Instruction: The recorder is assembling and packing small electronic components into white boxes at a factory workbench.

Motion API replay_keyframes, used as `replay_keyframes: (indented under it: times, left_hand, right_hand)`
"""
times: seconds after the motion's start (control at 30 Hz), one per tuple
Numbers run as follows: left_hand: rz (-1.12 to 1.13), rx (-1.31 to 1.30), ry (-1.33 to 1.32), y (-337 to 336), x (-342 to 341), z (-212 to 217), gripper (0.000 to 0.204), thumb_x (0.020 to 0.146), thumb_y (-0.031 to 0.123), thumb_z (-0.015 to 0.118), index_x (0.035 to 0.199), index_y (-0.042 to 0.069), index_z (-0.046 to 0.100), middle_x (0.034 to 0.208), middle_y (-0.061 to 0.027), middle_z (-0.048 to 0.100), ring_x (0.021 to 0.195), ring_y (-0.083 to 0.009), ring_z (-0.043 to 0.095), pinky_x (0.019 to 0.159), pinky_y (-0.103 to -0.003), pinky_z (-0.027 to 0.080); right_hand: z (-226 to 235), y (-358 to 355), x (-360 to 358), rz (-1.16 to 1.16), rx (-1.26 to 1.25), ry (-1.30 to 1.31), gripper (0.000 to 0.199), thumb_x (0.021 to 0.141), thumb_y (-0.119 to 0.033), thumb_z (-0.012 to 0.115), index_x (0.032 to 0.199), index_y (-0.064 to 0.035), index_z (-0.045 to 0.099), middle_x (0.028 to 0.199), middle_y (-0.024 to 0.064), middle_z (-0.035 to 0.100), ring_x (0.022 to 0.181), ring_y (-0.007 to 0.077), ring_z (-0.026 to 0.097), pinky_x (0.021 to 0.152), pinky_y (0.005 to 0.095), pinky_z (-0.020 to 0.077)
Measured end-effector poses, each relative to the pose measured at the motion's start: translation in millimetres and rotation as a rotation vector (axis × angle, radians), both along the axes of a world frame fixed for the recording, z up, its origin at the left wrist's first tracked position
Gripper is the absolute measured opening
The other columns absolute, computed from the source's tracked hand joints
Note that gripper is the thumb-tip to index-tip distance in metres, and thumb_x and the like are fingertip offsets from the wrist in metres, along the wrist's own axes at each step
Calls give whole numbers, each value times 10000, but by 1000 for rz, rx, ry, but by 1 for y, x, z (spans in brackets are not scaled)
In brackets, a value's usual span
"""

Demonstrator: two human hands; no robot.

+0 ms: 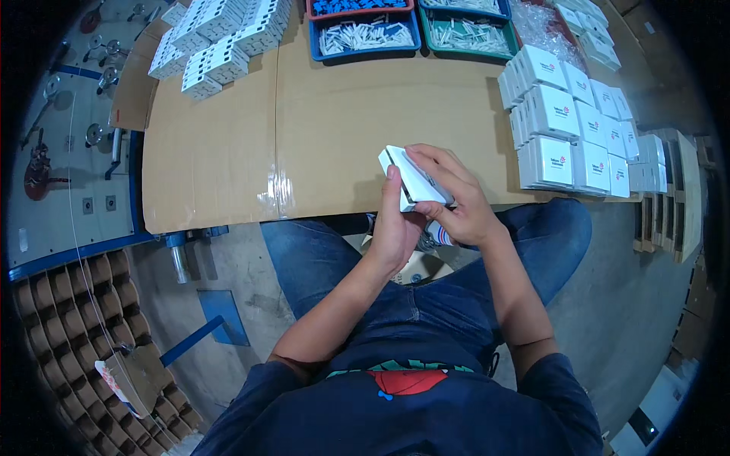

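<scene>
Between both my hands, just above the near edge of the cardboard-covered table (220, 159), is a small white box (411, 181), tilted, with a dark gap along one side. My left hand (395, 232) grips it from below and the left, its thumb against the box's side. Across the top and right side, the fingers of my right hand (462, 196) are wrapped, with the thumb at the near corner. Part of the box is covered by these fingers, so its contents cannot be made out.
Stacked white boxes (559, 114) stand at the right. White boxes with dark holes (228, 45) are piled at the far left. Along the far edge sit a blue tray (365, 57) and a green tray (468, 53) of small white parts. A cardboard divider grid (72, 319) lies lower left.
</scene>
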State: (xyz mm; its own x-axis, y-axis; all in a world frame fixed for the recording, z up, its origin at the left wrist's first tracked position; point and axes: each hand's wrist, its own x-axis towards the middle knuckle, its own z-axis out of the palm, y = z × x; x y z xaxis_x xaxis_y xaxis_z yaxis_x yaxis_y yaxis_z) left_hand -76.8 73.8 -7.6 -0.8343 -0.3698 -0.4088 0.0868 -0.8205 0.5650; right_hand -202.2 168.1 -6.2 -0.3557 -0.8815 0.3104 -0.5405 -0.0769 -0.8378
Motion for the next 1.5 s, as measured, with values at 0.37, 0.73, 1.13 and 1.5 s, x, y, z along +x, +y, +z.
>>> replay_keyframes:
  times: [0.37, 0.73, 1.13, 1.5]
  left_hand:
    - [-5, -1, 49, 2, 1, -1, 662, 1086, 623, 294, 1503, 122, 406, 1375, -100, 546, 1276, -230, 560, 1092, -441, 451]
    - [5, -52, 40, 9, 4, -13, 630, 1097, 589, 289, 1491, 114, 417, 1373, -94, 564, 1277, -226, 567, 1100, -428, 446]
    - [27, 24, 124, 23, 5, 6, 660, 1100, 565, 271, 1569, 106, 342, 1445, -131, 549, 1310, -265, 572, 1102, -467, 462]
    - [115, -193, 189, -10, 11, -16, 542, 1088, 282, 453, 1581, 145, 275, 1406, -198, 576, 1281, -250, 600, 1096, -392, 487]
  right_hand:
    - [-6, -5, 6, 12, -64, 23, 606, 960, -343, 689, 1463, -27, 567, 1409, 209, 537, 1273, 381, 531, 1082, 435, 437]
    - [-10, -8, 7, -48, -115, 35, 578, 1053, -438, 521, 1410, 10, 599, 1348, 229, 575, 1214, 373, 586, 1029, 418, 478]
    - [7, -1, -2, -176, -173, -238, 593, 1111, -442, 426, 1356, 67, 604, 1220, 194, 669, 1086, 250, 683, 978, 358, 513]
    - [-17, 3, -23, -506, 2, -695, 319, 1019, -172, 624, 1281, 9, 602, 1118, 85, 698, 1042, 155, 660, 933, 317, 522]
